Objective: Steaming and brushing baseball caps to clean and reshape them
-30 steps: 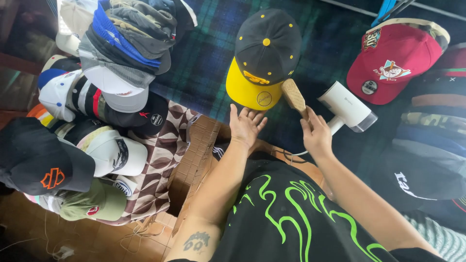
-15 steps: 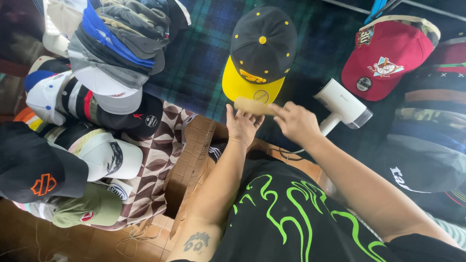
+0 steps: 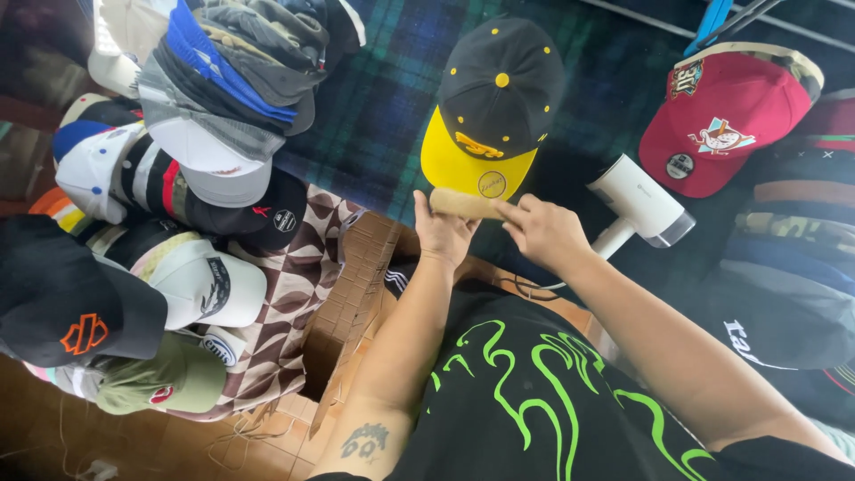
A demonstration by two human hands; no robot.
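A wooden brush [image 3: 460,204] lies crosswise between my two hands, just below the yellow brim of a black cap with yellow dots [image 3: 495,100]. My left hand [image 3: 442,235] is under the brush's left part, thumb up beside it and fingers curled around it. My right hand [image 3: 543,232] grips the brush's right end with its fingertips. The cap rests flat on a dark plaid blanket [image 3: 374,116], brim toward me.
A white handheld appliance [image 3: 638,201] with a cord lies right of my hands, and a red cap [image 3: 723,116] beyond it. Several stacked caps [image 3: 223,80] fill the left, with a black cap [image 3: 71,303] and white cap [image 3: 209,285] nearer. A cardboard box [image 3: 356,294] sits beside my left forearm.
My right hand swung the brush from upright on the right down to level and over to my left hand, which has closed its fingers on it.
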